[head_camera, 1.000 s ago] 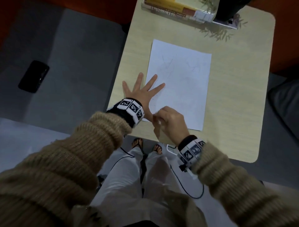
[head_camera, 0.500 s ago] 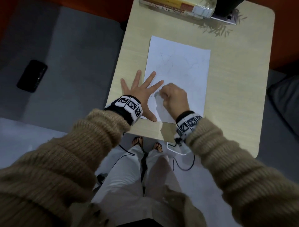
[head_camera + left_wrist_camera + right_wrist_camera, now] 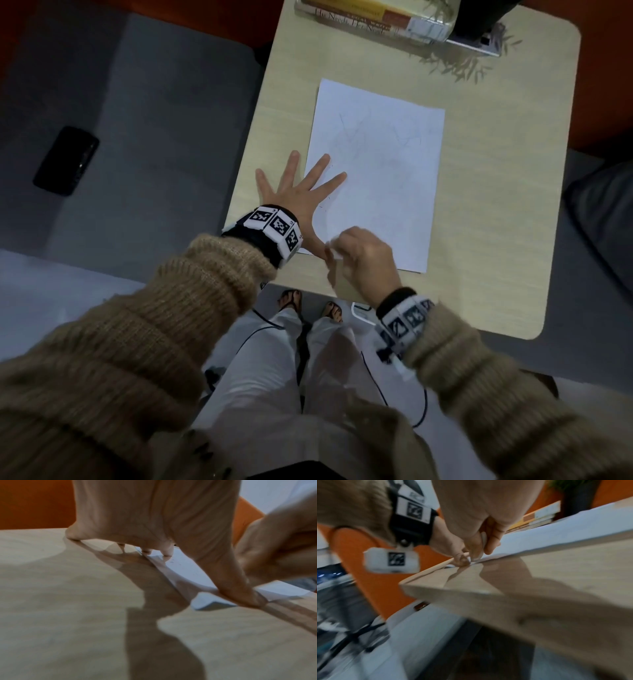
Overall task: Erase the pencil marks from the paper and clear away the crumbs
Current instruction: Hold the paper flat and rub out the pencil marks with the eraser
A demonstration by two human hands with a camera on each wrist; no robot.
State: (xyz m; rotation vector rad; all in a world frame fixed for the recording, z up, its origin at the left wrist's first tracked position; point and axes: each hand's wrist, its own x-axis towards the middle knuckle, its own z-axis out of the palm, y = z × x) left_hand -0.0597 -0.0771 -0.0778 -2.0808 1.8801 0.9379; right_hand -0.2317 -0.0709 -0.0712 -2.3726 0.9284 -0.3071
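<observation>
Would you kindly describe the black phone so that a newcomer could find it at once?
Start from the pale wooden table that holds the white paper. Look off its left edge, past the flat left hand, to the grey surface below. The phone lies there alone, a dark, glossy slab, the only black thing on that grey.

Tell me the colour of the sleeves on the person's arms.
Tan-brown ribbed knit sleeves, clearest in the head view.

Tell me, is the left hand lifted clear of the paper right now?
No, the left hand lies spread flat, its fingers and thumb pressing the paper against the table.
</observation>
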